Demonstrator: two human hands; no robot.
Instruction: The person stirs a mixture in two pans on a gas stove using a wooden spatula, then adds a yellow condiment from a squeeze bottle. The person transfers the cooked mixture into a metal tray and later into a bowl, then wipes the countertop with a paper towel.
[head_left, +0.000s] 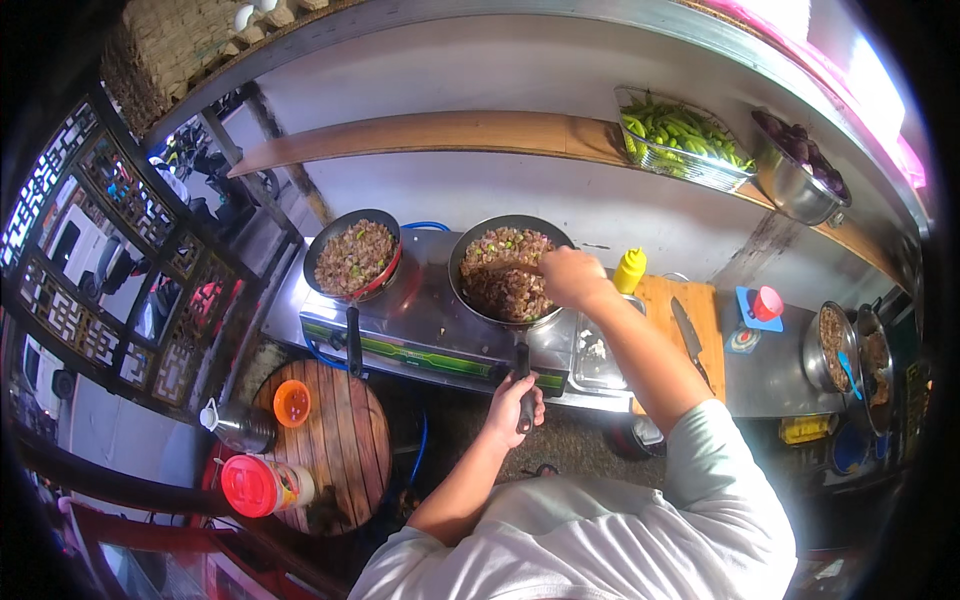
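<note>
My left hand (514, 412) grips the black handle (523, 358) of a dark frying pan (454, 271) on the right side of a two-burner gas stove (442, 351). Chopped browned meat with green pepper pieces (510, 296) fills that pan. Over its right rim, my right hand (574, 276) is closed around a brown stirring utensil (514, 265); its lower end is hard to tell from the food. On the left burner stands a red-sided frying pan (384, 279) holding a similar mixture (354, 259), its handle pointing toward me.
Right of the stove are a metal tray (596, 367), yellow squeeze bottle (629, 271), and cutting board (660, 289) with a knife (686, 330). A wooden shelf (450, 133) carries green peppers (675, 131). A round wooden table (337, 450) holds a red-lidded tub (251, 486).
</note>
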